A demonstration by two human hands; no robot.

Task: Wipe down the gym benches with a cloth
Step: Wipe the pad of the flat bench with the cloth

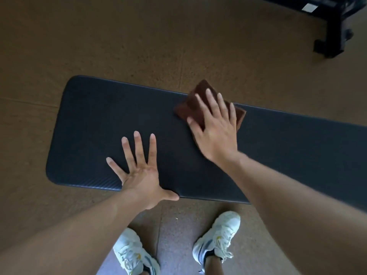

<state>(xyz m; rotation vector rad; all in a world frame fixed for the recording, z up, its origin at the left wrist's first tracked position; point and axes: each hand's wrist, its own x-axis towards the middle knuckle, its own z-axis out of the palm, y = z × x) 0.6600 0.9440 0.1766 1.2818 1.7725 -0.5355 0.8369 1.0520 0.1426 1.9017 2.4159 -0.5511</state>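
Brown folded cloth (200, 105) sits near the bench's (99, 120) far edge, pinned flat under the right hand (215, 132), fingers straight, no real grip. Left hand (139, 171) is splayed flat on the pad. With nothing pinched, I'd guess the cloth could slide off onto the floor (139, 46).

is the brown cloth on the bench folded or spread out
Folded: the brown cloth lies as a compact squarish pad with layered edges under the flat right hand on the bench.
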